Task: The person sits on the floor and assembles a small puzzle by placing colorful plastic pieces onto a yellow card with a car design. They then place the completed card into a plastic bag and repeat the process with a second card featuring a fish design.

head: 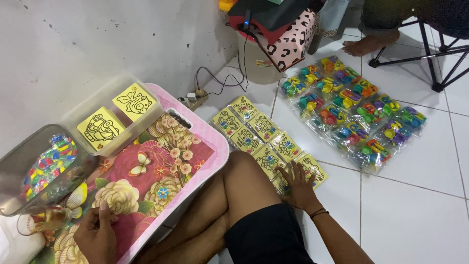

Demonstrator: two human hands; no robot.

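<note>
Right hand (298, 188) lay flat on the floor (415, 215), fingers (286, 173) spread wide over the near end of a row of yellow picture cards in clear packets (254, 134); nothing gripped. Remaining packets ran away from the fingertips in two lines. Beyond them, well apart, a block of bagged coloured-trinket packets (349, 115) sat in rows.

Left hand (95, 234) rested on the floral tabletop (161, 166), fingers curled narrow; could not tell whether they pinched anything. Just beside those fingers stood a glass cup (41, 220). Further out were a tub of small coloured pieces (46, 166) and a clear box (115, 117) holding two unpacked yellow cards.

Judged progress: many packets already laid out in order; loose cards and pieces in the containers looked still unpacked, so work seemed partway.
</note>
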